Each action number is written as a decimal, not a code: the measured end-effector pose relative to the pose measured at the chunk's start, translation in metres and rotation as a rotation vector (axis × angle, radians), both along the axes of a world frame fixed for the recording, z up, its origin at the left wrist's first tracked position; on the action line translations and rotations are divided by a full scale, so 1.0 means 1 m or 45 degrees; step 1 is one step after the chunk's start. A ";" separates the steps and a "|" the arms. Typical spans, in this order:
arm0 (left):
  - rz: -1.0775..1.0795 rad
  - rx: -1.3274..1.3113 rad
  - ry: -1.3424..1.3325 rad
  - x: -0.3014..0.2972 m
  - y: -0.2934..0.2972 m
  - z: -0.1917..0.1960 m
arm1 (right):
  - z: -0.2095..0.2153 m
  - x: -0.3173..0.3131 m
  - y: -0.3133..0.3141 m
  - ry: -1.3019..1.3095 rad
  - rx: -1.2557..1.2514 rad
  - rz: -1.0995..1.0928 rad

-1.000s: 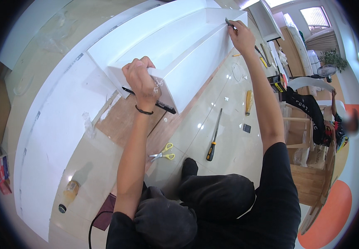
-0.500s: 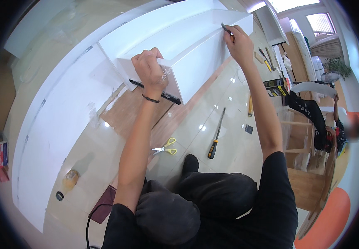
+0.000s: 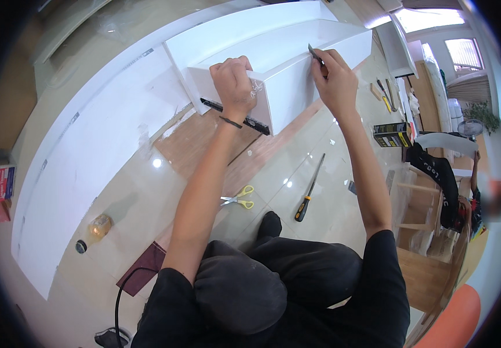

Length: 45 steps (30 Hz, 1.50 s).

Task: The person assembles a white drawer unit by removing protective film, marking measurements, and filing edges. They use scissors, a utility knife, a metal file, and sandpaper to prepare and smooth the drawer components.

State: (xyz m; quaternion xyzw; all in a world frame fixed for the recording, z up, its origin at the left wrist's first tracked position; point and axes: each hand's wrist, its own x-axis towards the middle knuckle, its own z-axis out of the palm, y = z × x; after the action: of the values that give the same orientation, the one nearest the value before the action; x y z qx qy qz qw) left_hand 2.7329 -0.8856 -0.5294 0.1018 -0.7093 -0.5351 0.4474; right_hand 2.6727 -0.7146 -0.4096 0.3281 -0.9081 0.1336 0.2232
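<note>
Left grip clenches a long white open-topped box; right grip pinches a slim grey blade. Glossy beige floor tiles lie below both; rightward, a leafy green plant.

Box between the left fingers and right fingers is plain white, and the blade in the right ones is dark grey. Just below the left ones: black strip, then reddish-brown wood. Further down: yellow-handled scissors, black-and-orange screwdriver handle. Right of the right fingers, a black-and-yellow carton.
</note>
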 end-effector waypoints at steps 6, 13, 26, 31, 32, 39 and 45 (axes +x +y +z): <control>0.097 -0.257 0.163 -0.002 -0.004 -0.008 | 0.002 0.043 -0.029 -0.012 -0.057 0.097; 0.053 -0.087 0.007 -0.002 -0.001 -0.004 | -0.002 0.086 -0.051 0.015 -0.031 0.187; 0.056 -0.188 -0.008 0.001 -0.002 -0.005 | 0.019 0.051 -0.012 0.004 -0.150 -0.022; 0.079 -0.313 0.128 0.000 -0.002 -0.010 | 0.006 -0.002 0.005 0.048 -0.095 -0.132; 0.121 -0.398 0.142 -0.001 -0.002 -0.011 | 0.003 -0.005 0.005 0.049 -0.081 -0.148; 0.017 -0.167 0.034 0.000 -0.002 -0.008 | 0.000 -0.015 0.006 0.085 0.034 -0.186; -0.002 -0.050 0.014 0.002 0.002 -0.003 | 0.004 -0.009 0.003 0.049 0.117 -0.170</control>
State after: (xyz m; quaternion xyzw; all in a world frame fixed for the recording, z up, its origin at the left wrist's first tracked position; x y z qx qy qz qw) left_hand 2.7354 -0.8837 -0.5325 0.0895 -0.7174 -0.5219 0.4526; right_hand 2.6636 -0.7118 -0.4054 0.2791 -0.9287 0.0700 0.2338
